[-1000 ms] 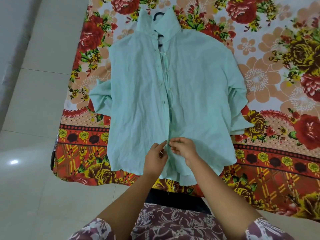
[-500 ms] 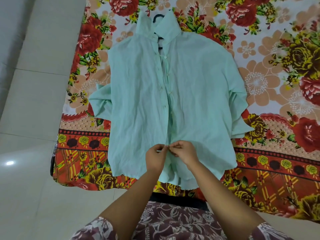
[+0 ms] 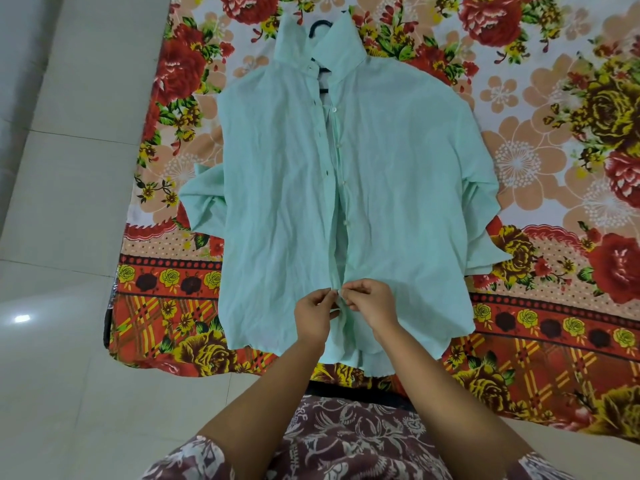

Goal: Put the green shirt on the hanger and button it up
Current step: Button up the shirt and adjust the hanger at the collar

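Near the hem (image 3: 263, 347), left hand (image 3: 313, 315) and right hand (image 3: 372, 304) pinch the green shirt (image 3: 277, 202) — perhaps a button (image 3: 339, 292).

left hand (image 3: 313, 315): its fingertips have closed the small gap and now meet the right hand's.
right hand (image 3: 369, 301): curled tighter, pinching a white button (image 3: 338, 292).
green shirt (image 3: 284, 202): its 2 lower front edges are now drawn together.

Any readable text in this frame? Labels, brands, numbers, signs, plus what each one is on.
None can be read.
green shirt: no print or legible label shows.
hanger: only its dark hook and neck show, with no marking.
bedsheet: flower and stripe pattern only, no letters.
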